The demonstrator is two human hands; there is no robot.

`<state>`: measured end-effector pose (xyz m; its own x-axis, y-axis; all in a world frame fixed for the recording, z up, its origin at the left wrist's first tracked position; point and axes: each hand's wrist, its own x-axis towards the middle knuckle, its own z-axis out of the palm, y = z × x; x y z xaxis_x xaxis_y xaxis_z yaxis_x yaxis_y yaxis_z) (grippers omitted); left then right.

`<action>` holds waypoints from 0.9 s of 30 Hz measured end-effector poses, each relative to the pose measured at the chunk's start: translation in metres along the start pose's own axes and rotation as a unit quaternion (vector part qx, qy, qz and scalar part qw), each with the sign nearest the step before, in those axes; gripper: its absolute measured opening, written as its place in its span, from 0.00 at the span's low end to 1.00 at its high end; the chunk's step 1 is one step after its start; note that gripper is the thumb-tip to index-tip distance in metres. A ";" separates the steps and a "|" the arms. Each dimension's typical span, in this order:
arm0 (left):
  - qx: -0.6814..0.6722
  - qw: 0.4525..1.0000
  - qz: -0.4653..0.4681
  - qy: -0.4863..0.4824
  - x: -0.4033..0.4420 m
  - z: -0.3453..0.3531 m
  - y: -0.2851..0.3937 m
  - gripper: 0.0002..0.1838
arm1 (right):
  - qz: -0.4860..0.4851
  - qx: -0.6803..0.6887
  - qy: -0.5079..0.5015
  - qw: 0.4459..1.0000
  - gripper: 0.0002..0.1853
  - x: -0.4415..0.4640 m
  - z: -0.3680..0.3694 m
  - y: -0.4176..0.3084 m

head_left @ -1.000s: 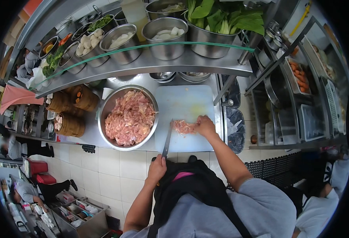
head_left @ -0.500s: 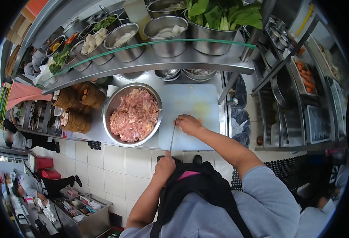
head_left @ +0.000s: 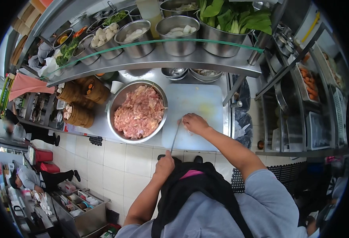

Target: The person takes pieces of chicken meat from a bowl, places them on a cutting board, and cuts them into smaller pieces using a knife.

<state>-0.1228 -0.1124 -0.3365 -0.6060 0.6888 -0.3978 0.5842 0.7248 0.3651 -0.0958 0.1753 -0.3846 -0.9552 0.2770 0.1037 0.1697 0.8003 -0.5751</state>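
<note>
My left hand (head_left: pixel 165 165) is wrapped round the handle of a knife (head_left: pixel 176 137) at the near edge of the white cutting board (head_left: pixel 212 89). The blade points away from me over the board, its tip close to the fingers of my right hand (head_left: pixel 195 123). Those fingers are bent down on a small piece of raw meat (head_left: pixel 187 130), mostly hidden beneath them. Left of the board stands a large steel bowl (head_left: pixel 110 121) heaped with cut raw meat (head_left: pixel 139 113), which looks like chicken.
Above the counter runs a steel shelf (head_left: pixel 150 65) with a glass edge, carrying several pots of vegetables, including leafy greens (head_left: pixel 238 18). Bamboo steamers (head_left: pixel 79 115) stand at the left. A rack (head_left: pixel 297 152) is at the right. Co-workers (head_left: pixel 32 178) are at lower left.
The view has shifted, so the counter sits a little further right. My right hand's fingers have moved slightly on the meat, and the knife remains in my left hand.
</note>
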 end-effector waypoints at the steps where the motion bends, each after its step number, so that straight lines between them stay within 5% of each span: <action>1: -0.003 1.000 0.003 0.010 0.003 -0.004 -0.001 0.14 | -0.001 0.000 -0.001 1.000 0.08 0.000 -0.004 -0.002; 9: -0.016 1.000 0.021 -0.016 0.038 0.002 0.028 0.12 | -0.090 -0.106 -0.029 0.990 0.10 0.004 0.002 0.004; 27: -0.009 0.999 0.014 0.037 0.021 -0.012 -0.001 0.14 | -0.048 -0.031 0.037 0.998 0.07 -0.014 -0.015 -0.002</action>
<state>-0.1427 -0.0988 -0.3354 -0.6280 0.7074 -0.3245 0.5925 0.7049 0.3900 -0.0795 0.1776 -0.3730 -0.9476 0.2337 0.2177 0.0945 0.8563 -0.5078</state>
